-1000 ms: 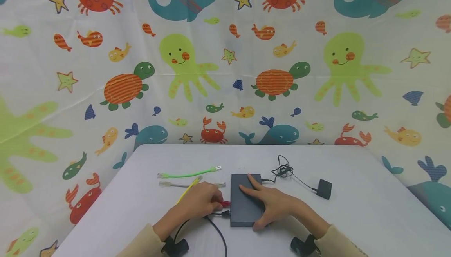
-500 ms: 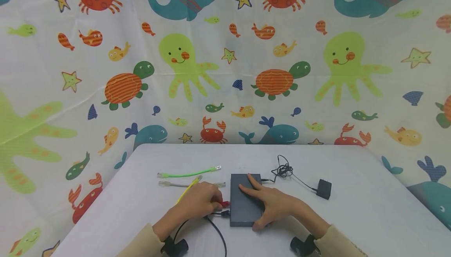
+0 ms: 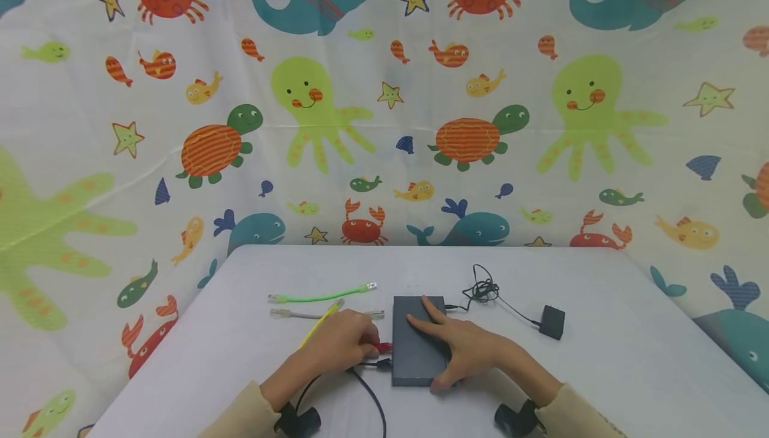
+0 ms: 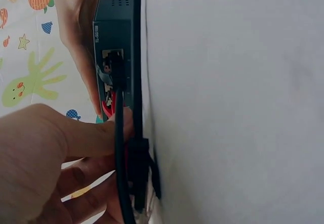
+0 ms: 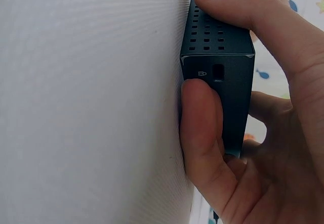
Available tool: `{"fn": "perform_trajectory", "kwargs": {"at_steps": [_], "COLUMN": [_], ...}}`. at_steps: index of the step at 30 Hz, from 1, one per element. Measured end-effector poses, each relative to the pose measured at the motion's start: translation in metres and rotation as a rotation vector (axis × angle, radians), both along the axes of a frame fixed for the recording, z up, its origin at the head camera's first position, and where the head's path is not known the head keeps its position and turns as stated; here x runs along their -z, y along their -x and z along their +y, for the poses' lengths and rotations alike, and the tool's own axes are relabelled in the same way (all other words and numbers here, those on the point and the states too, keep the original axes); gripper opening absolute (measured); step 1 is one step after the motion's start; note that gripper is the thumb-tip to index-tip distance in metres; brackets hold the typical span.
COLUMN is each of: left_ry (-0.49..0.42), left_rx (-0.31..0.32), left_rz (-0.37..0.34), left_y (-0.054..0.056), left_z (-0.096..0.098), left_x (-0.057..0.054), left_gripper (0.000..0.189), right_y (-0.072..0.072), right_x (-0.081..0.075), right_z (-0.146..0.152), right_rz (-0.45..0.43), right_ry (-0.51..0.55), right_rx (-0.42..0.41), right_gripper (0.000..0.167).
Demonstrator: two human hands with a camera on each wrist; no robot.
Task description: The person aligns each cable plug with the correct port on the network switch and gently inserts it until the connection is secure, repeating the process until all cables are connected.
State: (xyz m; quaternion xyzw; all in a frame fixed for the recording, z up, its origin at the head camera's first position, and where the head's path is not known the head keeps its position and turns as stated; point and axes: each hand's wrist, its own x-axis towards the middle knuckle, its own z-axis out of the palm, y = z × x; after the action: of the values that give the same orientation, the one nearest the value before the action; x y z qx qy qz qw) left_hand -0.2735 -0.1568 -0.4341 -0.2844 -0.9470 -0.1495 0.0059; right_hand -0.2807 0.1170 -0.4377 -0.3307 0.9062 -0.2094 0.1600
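Observation:
A dark network switch (image 3: 410, 351) lies flat on the white table. My right hand (image 3: 471, 348) grips it from the right, with fingers over its top; in the right wrist view the thumb (image 5: 217, 1) touches the vented side and a bent finger (image 5: 200, 113) presses the end face. On the port side my left hand (image 3: 342, 339) pinches a red network cable (image 3: 383, 347) by its plug, at a port. Just nearer, a black cable's plug (image 3: 384, 363) sits in another port, clearer in the left wrist view (image 4: 116, 64). Fingers partly hide the red plug.
Green (image 3: 324, 298) and grey (image 3: 294, 314) network cables lie at the back left. A yellow cable (image 3: 327, 319) passes behind my left hand. At the right, a coiled power cord (image 3: 482, 290) joins the switch to a black adapter (image 3: 552, 322). A patterned curtain (image 3: 384, 157) hangs behind.

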Motion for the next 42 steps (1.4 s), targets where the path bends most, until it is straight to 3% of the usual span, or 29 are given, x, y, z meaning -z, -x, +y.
{"fn": "perform_trajectory", "kwargs": {"at_steps": [26,42], "left_ry": [-0.030,-0.087], "left_rx": [0.019,0.056], "left_rz": [-0.003,-0.065], "left_y": [-0.0003,0.0029], "left_z": [-0.0014,-0.0016], "left_x": [0.0003,0.0005], "left_gripper": [0.009,0.007], "right_y": [-0.0007,0.0002], "right_x": [-0.0014,-0.0023], "right_z": [-0.0006,-0.0009], "right_rz": [-0.002,0.001], "right_ry": [-0.007,-0.012], "right_rx": [0.006,0.006], "right_gripper": [0.107,0.107]}}
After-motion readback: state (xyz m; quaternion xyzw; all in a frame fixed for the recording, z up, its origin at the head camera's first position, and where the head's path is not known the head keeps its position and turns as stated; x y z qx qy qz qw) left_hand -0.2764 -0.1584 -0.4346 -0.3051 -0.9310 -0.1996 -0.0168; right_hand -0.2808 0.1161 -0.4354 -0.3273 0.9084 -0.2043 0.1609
